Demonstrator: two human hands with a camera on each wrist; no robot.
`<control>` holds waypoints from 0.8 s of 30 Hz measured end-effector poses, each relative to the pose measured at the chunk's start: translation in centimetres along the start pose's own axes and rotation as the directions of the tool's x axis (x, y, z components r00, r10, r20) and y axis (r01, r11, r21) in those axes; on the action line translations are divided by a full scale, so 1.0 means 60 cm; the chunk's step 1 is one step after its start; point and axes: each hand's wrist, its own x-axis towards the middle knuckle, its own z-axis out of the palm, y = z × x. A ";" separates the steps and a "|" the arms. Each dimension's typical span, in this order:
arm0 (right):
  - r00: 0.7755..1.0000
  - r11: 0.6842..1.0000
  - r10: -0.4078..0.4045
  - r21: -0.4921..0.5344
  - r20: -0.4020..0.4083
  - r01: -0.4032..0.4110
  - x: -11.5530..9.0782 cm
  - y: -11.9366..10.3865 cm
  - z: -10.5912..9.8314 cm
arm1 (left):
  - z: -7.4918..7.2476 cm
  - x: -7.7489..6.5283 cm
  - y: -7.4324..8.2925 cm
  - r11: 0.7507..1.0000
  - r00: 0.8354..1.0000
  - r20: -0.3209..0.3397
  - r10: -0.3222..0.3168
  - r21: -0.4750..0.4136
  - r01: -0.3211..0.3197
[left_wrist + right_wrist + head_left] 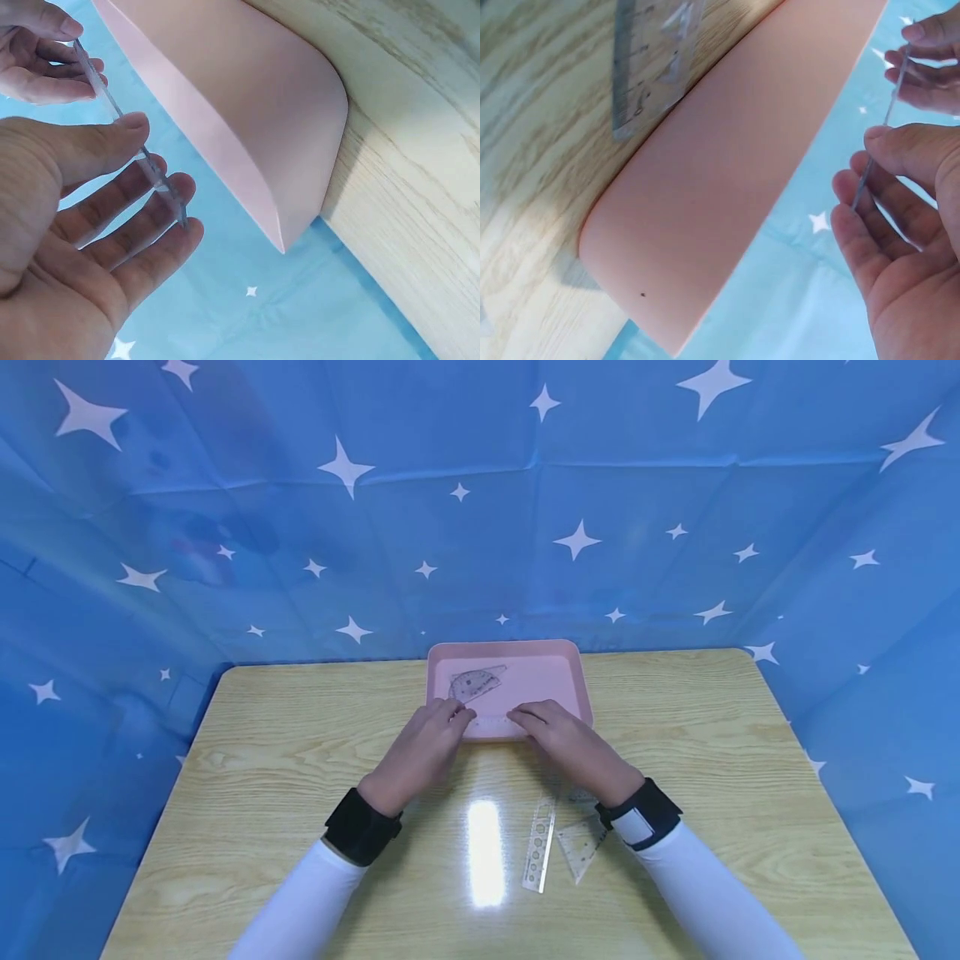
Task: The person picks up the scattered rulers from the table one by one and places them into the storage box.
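Observation:
Between both hands a clear plastic ruler [491,724] spans the near side of a pink tray [504,648]. My left hand [429,737] pinches its left end with the thumb against the fingers. The right hand [567,742] grips the other end the same way. Seen edge-on, the ruler [100,84] is a thin strip in the left wrist view, and both hands hold it above the tray's wall [292,97]. A clear protractor [472,683] lies inside the tray at the left, overlapping a clear triangular piece [495,671].
On the wooden table [285,760] another clear ruler [537,852] lies in front of the tray. Beside it is a clear set square [581,850]. A further clear piece [581,795] is partly hidden by the right arm. A blue star-patterned cloth [480,543] hangs behind the table.

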 end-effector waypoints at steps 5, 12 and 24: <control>0.999 0.999 0.030 -0.039 0.022 -0.029 0.016 0.012 0.010 | 0.009 0.020 -0.012 0.994 1.000 0.023 -0.005 0.110 0.003; 0.998 0.997 0.053 -0.057 0.032 -0.051 0.038 0.034 0.022 | 0.026 0.045 -0.032 0.992 0.996 0.087 -0.009 0.127 -0.002; 0.983 0.992 0.127 -0.008 0.133 -0.127 0.050 0.062 0.035 | 0.057 0.070 -0.048 0.999 0.984 0.177 -0.032 0.033 0.026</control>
